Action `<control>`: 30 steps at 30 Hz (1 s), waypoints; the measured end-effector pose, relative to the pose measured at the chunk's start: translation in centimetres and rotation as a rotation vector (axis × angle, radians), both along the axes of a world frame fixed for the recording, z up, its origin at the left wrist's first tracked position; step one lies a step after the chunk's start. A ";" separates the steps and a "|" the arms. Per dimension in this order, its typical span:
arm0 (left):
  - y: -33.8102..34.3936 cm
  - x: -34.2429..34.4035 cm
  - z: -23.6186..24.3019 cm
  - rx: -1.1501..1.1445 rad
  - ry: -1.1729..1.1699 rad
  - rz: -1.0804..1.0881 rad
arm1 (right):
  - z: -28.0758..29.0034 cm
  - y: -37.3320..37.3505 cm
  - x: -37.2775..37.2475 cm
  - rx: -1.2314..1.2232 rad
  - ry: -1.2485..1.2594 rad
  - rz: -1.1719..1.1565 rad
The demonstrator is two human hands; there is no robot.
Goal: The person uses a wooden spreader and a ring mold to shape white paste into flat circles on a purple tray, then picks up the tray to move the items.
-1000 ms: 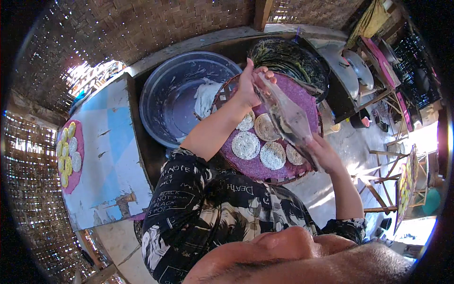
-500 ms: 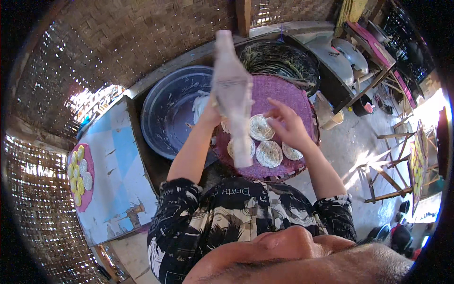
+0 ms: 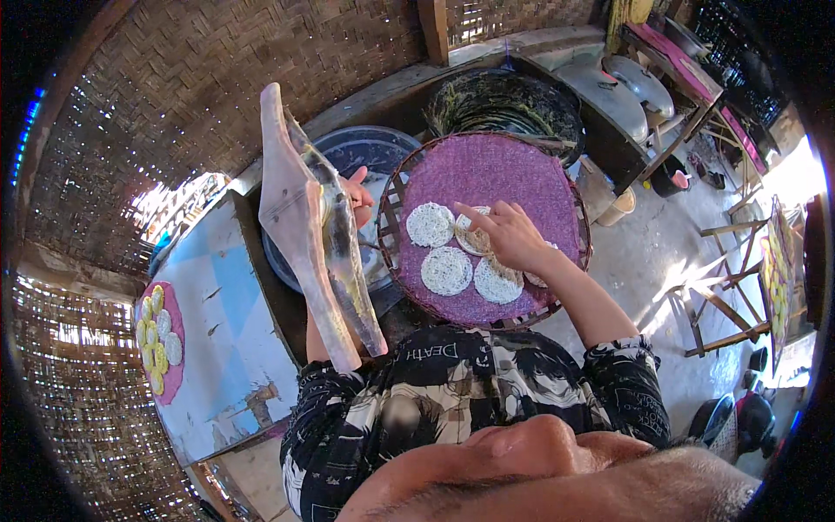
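Note:
My left hand [image 3: 358, 202] is partly hidden behind a wooden press [image 3: 291, 196] made of two long-handled halves, wide in the middle, and grips it above the basin. The press hangs tilted in the air, its two halves slightly apart. My right hand [image 3: 515, 239] holds nothing; its index finger reaches over a white lacy noodle round [image 3: 474, 244], though I cannot tell if it touches. More noodle rounds lie around it: one round [image 3: 430, 224] at the left, another round [image 3: 446, 271] in front, and others partly under my hand. They rest on a purple cloth [image 3: 487, 170].
The cloth lines a round woven tray [image 3: 390, 209]. Left of it stands a large dark blue basin [image 3: 383, 139] holding something white. Behind the tray is a black tub [image 3: 509, 104]. A pale table [image 3: 230, 322] at left carries yellow and white rounds [image 3: 159, 339] on pink cloth.
The press has moved left, off the tray's edge to over the basin, and turned so both halves show. My right hand has shifted left, its index finger now over a round.

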State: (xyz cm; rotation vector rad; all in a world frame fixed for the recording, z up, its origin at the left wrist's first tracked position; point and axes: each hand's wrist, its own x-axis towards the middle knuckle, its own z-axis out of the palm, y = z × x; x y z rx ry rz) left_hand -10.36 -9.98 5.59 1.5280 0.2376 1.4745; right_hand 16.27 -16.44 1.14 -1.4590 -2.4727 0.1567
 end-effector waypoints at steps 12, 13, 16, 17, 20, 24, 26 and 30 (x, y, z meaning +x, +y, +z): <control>0.5 0.0 -0.2 0.057 0.051 0.042 | 1.1 -0.9 0.7 -0.009 0.027 -0.041; 0.1 -0.3 0.1 0.082 0.057 0.052 | 1.3 -0.8 0.9 0.005 0.090 -0.055; 0.0 -0.8 0.2 0.175 0.088 0.014 | 1.3 -0.3 2.2 0.136 0.289 -0.122; 0.1 -1.0 0.2 0.227 0.110 -0.006 | 1.3 -0.1 2.5 0.195 0.357 -0.147; 1.4 -0.2 -0.4 0.296 0.122 -0.064 | 0.0 0.6 4.1 0.087 0.248 -0.420; -0.2 -1.1 0.4 0.121 0.051 -0.016 | -1.4 1.2 3.6 -0.074 0.200 -0.485; 0.9 -0.8 -0.5 0.177 0.043 -0.117 | -1.6 1.3 3.7 -0.111 0.175 -0.541; 0.3 -0.6 0.0 0.154 0.067 -0.023 | -1.6 1.5 3.4 -0.123 0.131 -0.537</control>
